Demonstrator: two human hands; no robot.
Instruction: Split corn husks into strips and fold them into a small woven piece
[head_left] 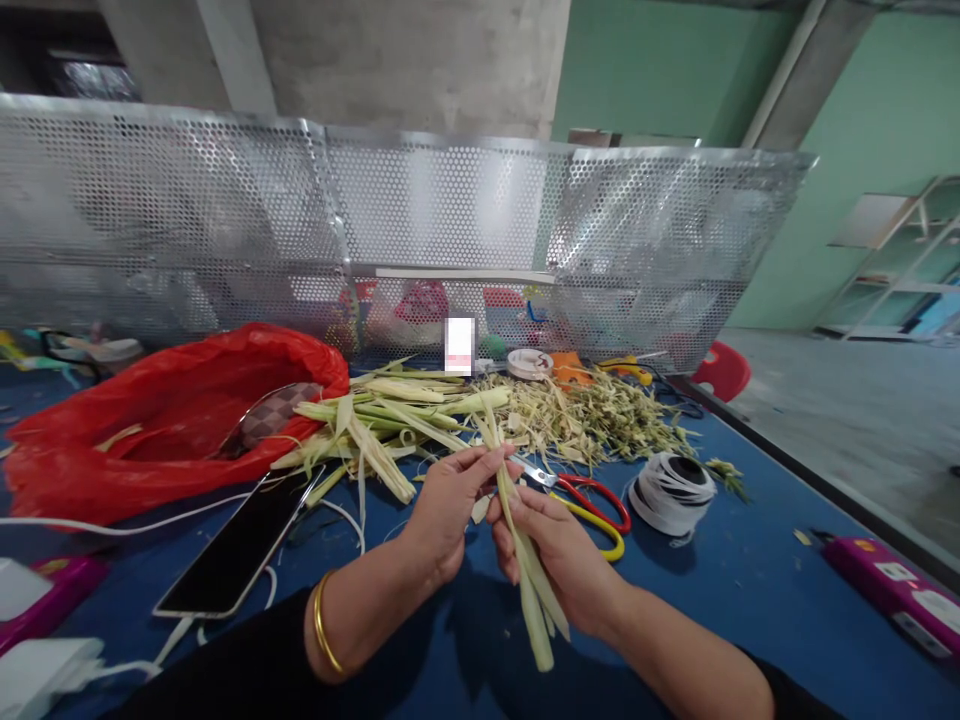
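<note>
Between both hands is a pale green corn husk strip (531,585), slanting from the middle of the table down toward me. My left hand (450,505) pinches its upper part between thumb and fingers. Lower down, my right hand (551,540) is closed around the same strip, with its fingers curled under it. Just behind my right hand lie scissors (592,500) with one red and one yellow handle loop, their blades partly hidden. Beyond my left hand is a loose pile of corn husks (382,425). A spool of white string (673,495) stands to the right.
At left, an open red plastic bag (180,420) borders a smartphone (244,545) with a white cable. Dried plant scraps (600,415) spread at the back, near a tape roll (529,364). A perforated metal screen (442,220) closes the rear; a purple box (892,590) lies right.
</note>
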